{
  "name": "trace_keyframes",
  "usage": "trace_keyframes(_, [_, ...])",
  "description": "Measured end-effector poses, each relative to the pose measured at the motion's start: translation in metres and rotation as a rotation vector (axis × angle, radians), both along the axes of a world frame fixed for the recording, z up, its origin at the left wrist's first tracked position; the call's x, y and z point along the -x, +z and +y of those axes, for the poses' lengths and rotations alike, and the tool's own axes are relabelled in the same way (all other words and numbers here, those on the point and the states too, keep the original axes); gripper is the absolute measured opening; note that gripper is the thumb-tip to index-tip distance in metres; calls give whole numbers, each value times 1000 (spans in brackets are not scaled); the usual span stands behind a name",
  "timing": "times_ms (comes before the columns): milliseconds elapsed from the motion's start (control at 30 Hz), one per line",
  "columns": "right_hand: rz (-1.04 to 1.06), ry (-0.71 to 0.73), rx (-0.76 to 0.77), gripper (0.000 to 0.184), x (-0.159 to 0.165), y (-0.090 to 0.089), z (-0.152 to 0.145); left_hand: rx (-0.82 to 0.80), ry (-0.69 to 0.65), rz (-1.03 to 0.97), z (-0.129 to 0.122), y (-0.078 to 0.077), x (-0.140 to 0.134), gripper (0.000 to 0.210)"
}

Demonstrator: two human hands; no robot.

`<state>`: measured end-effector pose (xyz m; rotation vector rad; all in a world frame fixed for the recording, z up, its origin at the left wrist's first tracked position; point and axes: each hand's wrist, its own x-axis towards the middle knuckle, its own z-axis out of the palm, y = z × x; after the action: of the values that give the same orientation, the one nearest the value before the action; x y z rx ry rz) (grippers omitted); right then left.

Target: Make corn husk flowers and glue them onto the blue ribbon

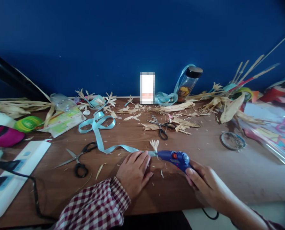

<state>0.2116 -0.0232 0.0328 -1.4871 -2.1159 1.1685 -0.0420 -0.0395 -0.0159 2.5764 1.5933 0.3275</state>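
Observation:
My left hand [134, 172] lies on the table with its fingers stretched flat over a light blue ribbon [99, 139], pressing it down. The ribbon's short end shows past the fingertips, beside a small tuft of pale dried husk strips [154, 145] that fan upward. My right hand [203, 182] is closed around the handle of a blue hot glue gun [173, 158]. Its nozzle points left and is at the ribbon's end, just below the tuft; I cannot tell whether it touches. A small red light glows on the gun.
Open black-handled scissors [79, 158] lie left of my left hand, and a second pair [162, 126] lies beyond the tuft. A white power strip [20, 179] with cords is at left. Husk scraps [176, 107], a tilted jar [189, 83] and a ring-shaped dish [233, 141] are farther off.

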Motion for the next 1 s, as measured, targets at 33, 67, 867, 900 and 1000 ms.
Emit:
trace_keyframes(33, [-2, 4, 0, 36, 0, -1, 0, -3, -1, 1, 0, -1, 0, 46])
trace_keyframes(67, [-6, 10, 1, 36, 1, -1, 1, -7, -3, 2, 0, -1, 0, 46])
trace_keyframes(867, [-84, 19, -6, 36, -2, 6, 1, -22, 2, -12, 0, 0, 0, 46])
trace_keyframes(900, [-85, 13, 9, 35, -5, 7, 0, -24, 0, -16, 0, 0, 0, 46])
trace_keyframes(1000, [-68, -16, 43, 36, -11, 10, -3, -20, -2, -25, 0, 1, 0, 44])
